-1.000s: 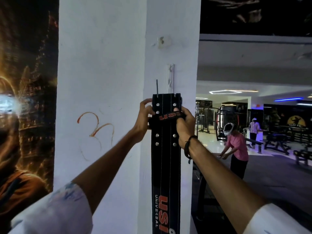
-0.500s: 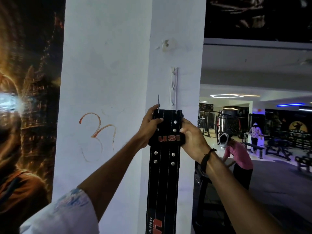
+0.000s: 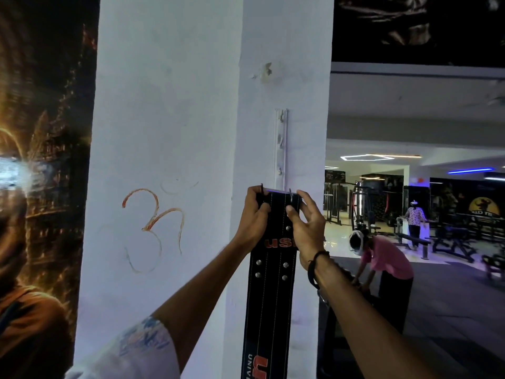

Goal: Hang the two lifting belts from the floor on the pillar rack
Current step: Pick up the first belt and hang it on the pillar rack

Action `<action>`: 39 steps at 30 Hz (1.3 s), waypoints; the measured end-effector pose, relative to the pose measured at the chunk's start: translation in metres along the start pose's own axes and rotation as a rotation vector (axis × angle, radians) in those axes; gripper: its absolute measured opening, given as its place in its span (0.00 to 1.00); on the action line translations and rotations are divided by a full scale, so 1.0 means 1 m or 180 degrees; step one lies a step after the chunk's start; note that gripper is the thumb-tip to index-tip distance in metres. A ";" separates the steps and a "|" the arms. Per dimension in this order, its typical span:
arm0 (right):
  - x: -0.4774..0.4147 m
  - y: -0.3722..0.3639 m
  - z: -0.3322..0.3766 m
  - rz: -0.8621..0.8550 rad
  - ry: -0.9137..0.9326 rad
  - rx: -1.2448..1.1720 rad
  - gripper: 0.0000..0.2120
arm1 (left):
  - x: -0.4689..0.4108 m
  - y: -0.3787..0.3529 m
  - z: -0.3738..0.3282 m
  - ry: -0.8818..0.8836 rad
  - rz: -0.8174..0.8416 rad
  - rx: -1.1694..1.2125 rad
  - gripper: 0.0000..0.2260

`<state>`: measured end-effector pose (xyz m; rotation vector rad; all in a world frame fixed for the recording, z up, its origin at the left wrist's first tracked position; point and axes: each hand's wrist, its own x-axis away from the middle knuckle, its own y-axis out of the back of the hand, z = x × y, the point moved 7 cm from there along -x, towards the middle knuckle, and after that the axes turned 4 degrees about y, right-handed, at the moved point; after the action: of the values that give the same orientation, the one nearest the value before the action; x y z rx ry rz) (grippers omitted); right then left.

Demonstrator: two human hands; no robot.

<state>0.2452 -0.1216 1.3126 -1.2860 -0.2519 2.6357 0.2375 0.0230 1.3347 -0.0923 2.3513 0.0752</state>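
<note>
Long black leather lifting belt with red lettering held upright against white square pillar, top edge just below narrow white hook rack. Left hand and right hand pinching the belt's upper corners, fingers clamped on leather. Likely stiff and fairly heavy (best gripped near the studded top). Orange scrawl left; gym machines beyond; nothing blocking the rack.

Black belt with orange lettering against a white pillar.
</note>
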 end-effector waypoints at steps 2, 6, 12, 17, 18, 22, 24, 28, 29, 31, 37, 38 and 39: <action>-0.009 0.002 -0.006 -0.0057 -0.0012 -0.0048 0.20 | -0.008 -0.003 0.005 -0.0027 -0.0019 0.0037 0.12; -0.024 0.003 -0.023 -0.0048 -0.0103 -0.0060 0.19 | -0.021 -0.010 0.026 -0.0017 -0.0095 0.0054 0.11; -0.027 0.004 -0.056 0.0147 -0.0263 0.0213 0.19 | -0.027 -0.016 0.073 0.0216 -0.0090 0.0038 0.11; -0.029 0.010 -0.065 0.0310 -0.0179 0.0531 0.21 | -0.026 -0.020 0.089 0.0346 -0.0090 0.0133 0.10; -0.029 0.011 -0.066 0.0333 -0.0167 0.0584 0.20 | -0.025 -0.019 0.091 0.0368 -0.0138 0.0131 0.10; -0.028 0.014 -0.069 0.0341 -0.0041 0.0797 0.20 | -0.024 -0.009 0.100 0.0165 -0.0395 -0.0228 0.10; -0.029 0.014 -0.070 0.0302 0.0033 0.0930 0.20 | -0.026 -0.005 0.102 0.0140 -0.0537 -0.0402 0.12; -0.031 0.013 -0.073 0.0367 0.0108 0.1175 0.20 | -0.035 0.008 0.092 0.0529 -0.0851 -0.0749 0.15; -0.031 0.013 -0.073 0.0379 0.0120 0.1252 0.20 | -0.039 0.010 0.089 0.0604 -0.0868 -0.0965 0.15; -0.030 0.013 -0.069 0.0378 0.0144 0.1490 0.20 | -0.046 0.013 0.082 0.0700 -0.0851 -0.1348 0.16; -0.024 0.004 -0.066 0.0436 0.0312 0.2078 0.23 | -0.057 0.015 0.072 0.0990 -0.0695 -0.1801 0.15; -0.025 0.003 -0.067 0.0464 0.0311 0.2126 0.24 | -0.055 0.014 0.069 0.0988 -0.0691 -0.1833 0.14; -0.025 0.002 -0.070 0.0501 0.0289 0.2174 0.25 | -0.053 0.014 0.068 0.0956 -0.0674 -0.1855 0.14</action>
<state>0.3153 -0.1258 1.2890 -1.1941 0.7259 2.4187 0.3214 0.0447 1.3244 -0.6747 2.5261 0.6814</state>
